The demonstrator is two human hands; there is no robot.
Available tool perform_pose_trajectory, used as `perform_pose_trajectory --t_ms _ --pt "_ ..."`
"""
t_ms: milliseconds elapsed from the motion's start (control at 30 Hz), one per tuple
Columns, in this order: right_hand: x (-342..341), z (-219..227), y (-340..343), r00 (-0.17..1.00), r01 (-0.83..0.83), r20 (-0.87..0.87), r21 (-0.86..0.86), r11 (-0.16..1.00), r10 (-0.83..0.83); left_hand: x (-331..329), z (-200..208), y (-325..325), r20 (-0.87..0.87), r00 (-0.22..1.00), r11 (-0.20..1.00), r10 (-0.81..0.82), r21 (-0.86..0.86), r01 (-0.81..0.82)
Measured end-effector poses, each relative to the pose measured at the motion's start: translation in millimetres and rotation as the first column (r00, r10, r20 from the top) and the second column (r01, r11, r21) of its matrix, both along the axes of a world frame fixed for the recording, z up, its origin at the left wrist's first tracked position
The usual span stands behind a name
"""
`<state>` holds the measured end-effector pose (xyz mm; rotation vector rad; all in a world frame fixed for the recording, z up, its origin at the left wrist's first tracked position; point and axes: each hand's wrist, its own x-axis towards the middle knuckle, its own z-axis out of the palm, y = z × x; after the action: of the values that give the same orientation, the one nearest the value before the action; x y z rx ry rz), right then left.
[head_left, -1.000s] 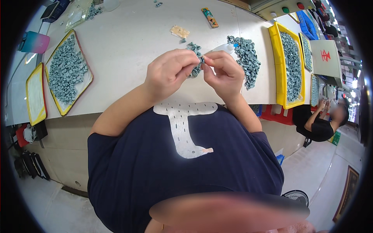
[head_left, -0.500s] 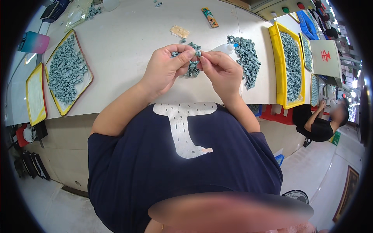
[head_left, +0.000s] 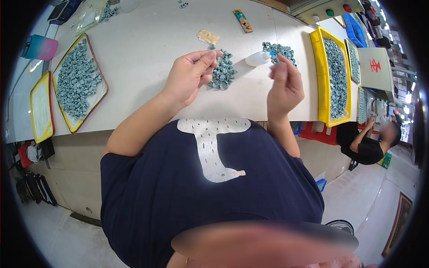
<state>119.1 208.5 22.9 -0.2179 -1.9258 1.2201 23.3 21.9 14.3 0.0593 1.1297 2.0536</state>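
Note:
My left hand (head_left: 185, 76) is raised over the table, thumb and forefinger pressed together. Whatever sits in that pinch is hidden or too small to name. Just right of its fingertips lies a small heap of grey-green stone-like pieces (head_left: 224, 73). My right hand (head_left: 286, 87) is over the near end of a second heap of similar pieces (head_left: 286, 51), partly covering it. Its thumb and fingertips are smeared by motion, so a held piece cannot be made out. Between the heaps lies a white squeeze bottle (head_left: 258, 59) with a blue tip.
A yellow-rimmed tray of pieces (head_left: 103, 94) lies left, beside another yellow-rimmed tray (head_left: 50, 125). At right stands a yellow bin (head_left: 321, 80) of pieces. A beige packet (head_left: 208, 36) and an orange-green packet (head_left: 242, 21) lie farther back. Another person (head_left: 373, 143) sits far right.
My hands were together at a small piece over the middle heap. My right hand has moved away rightward to the second heap, while my left stays nearly in place. The bottle is now uncovered.

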Motion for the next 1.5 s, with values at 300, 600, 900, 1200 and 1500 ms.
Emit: perform_pose_trajectory --t_ms 300,600,900,1200,1500 --pt "-9 -29 19 0.886 -0.033 0.458 0.205 0.978 -0.067 2 3 1 0.14 0.981 0.978 -0.135 0.176 0.11" --pt "-16 -30 18 0.919 -0.169 0.307 -0.259 0.951 0.247 -2 -8 1 0.222 0.964 0.955 -0.149 0.284 0.082" --pt "-8 4 16 0.926 -0.209 0.338 0.091 0.974 0.167 -2 -5 2 0.282 0.945 0.954 -0.165 0.29 0.08" --pt "-4 40 21 0.977 -0.146 0.213 0.674 0.725 -0.001 -1 -10 2 0.277 0.927 0.877 -0.254 0.469 0.101" --pt "-6 48 15 0.985 -0.102 0.167 0.759 0.643 -0.042 2 2 1 0.293 0.931 0.938 -0.215 0.327 0.114"
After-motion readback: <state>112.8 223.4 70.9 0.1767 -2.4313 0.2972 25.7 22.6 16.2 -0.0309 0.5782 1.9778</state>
